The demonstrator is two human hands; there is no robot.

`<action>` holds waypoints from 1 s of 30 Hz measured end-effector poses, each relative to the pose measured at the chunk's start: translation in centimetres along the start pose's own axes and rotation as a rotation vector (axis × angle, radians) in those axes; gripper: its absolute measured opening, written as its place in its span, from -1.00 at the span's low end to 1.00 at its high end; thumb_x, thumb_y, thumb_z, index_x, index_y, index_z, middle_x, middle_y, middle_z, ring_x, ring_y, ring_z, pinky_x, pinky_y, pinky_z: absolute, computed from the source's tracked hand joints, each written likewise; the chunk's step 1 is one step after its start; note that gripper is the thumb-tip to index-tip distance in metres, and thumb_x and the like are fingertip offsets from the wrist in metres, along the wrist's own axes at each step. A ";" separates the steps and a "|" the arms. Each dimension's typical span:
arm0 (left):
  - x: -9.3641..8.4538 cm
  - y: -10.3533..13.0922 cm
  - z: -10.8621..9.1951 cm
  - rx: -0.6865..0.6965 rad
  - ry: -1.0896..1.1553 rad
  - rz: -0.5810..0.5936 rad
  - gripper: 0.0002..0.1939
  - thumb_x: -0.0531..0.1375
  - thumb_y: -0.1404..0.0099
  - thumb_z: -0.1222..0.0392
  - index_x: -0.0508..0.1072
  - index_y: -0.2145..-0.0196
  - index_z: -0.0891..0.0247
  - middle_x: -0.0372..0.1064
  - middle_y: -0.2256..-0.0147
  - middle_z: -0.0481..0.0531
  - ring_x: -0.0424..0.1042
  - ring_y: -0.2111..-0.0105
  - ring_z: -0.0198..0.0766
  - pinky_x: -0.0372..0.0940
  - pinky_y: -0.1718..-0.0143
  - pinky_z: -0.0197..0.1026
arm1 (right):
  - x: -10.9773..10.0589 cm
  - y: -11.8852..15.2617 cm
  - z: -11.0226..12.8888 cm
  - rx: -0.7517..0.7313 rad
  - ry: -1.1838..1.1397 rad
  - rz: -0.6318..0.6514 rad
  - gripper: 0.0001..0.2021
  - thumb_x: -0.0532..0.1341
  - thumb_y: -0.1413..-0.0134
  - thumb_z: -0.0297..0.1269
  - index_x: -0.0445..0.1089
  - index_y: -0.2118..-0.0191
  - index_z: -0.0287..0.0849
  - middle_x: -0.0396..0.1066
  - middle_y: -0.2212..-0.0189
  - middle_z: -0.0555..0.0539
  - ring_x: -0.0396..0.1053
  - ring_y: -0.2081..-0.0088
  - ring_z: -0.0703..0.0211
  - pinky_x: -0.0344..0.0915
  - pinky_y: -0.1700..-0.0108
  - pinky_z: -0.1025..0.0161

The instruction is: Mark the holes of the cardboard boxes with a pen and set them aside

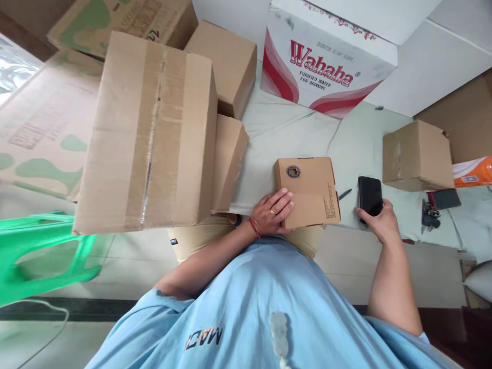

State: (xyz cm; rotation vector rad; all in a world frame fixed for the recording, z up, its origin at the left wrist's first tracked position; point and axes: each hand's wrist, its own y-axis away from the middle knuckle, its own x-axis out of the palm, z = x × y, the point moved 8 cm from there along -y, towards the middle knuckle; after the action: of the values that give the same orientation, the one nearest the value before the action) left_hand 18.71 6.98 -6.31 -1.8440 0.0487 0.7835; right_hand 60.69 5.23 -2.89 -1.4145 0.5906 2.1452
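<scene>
My left hand (272, 211), with a ring and a red cord at the wrist, grips the near left edge of a small flat cardboard box (312, 189). Its fingers lie over the top face, and the box has a round dark mark and printed lines. On the right, my right hand (380, 219) is closed around the near end of a black smartphone (370, 193), thumb on one side and fingers on the other. The phone is at the table's front part, dark side up. Between box and phone lies a thin dark pen-like object (345, 194).
A large taped carton (154, 138) and other cartons crowd the left. A white and red water carton (326, 61) stands at the back of the covered table (269, 125). Farther right are a small carton (418, 156) and dark small items. A green stool (46, 251) is at left.
</scene>
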 end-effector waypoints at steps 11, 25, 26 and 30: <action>0.1 0.4 0.2 -0.001 -0.017 -0.006 -0.20 0.05 -0.52 -0.52 0.46 -0.28 0.21 0.58 -0.23 0.38 0.47 -0.39 0.18 0.44 -0.19 0.09 | 0.0 10.6 13.4 -0.327 -0.516 -0.034 0.06 0.59 0.12 0.16 0.26 -0.45 -0.12 0.45 -0.28 -0.30 0.46 -0.31 -0.25 0.39 -0.40 -0.23; 1.5 2.1 1.2 -0.092 0.057 0.039 -0.42 0.05 -0.57 -0.33 0.66 -0.11 0.10 0.64 -0.12 0.22 0.59 -0.24 0.12 0.57 -0.07 0.16 | 4.6 18.3 23.8 -0.527 -0.389 0.035 -0.03 0.49 -0.03 -0.05 0.12 -0.50 -0.12 0.45 -0.24 -0.35 0.49 -0.23 -0.35 0.54 -0.20 -0.31; 1.5 2.2 1.3 -0.093 0.066 0.038 -0.43 0.08 -0.56 -0.34 0.65 -0.12 0.09 0.64 -0.12 0.22 0.59 -0.24 0.14 0.56 -0.07 0.17 | 4.6 18.3 23.7 -0.523 -0.384 0.037 -0.02 0.50 -0.02 -0.06 0.13 -0.50 -0.12 0.46 -0.24 -0.35 0.49 -0.22 -0.35 0.55 -0.19 -0.30; 1.3 2.1 1.1 -0.085 0.099 0.038 -0.38 0.13 -0.54 -0.36 0.60 -0.22 0.13 0.63 -0.15 0.27 0.55 -0.29 0.19 0.54 -0.11 0.18 | 4.6 18.2 23.4 -0.526 -0.401 0.048 -0.03 0.49 -0.05 -0.02 0.13 -0.51 -0.14 0.46 -0.24 -0.36 0.51 -0.21 -0.32 0.55 -0.19 -0.26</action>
State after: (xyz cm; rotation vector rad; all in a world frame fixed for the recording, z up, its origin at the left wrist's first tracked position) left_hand 18.35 7.46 -8.91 -1.9669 0.1160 0.7297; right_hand 31.22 5.85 2.98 -1.1513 -0.1035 2.6472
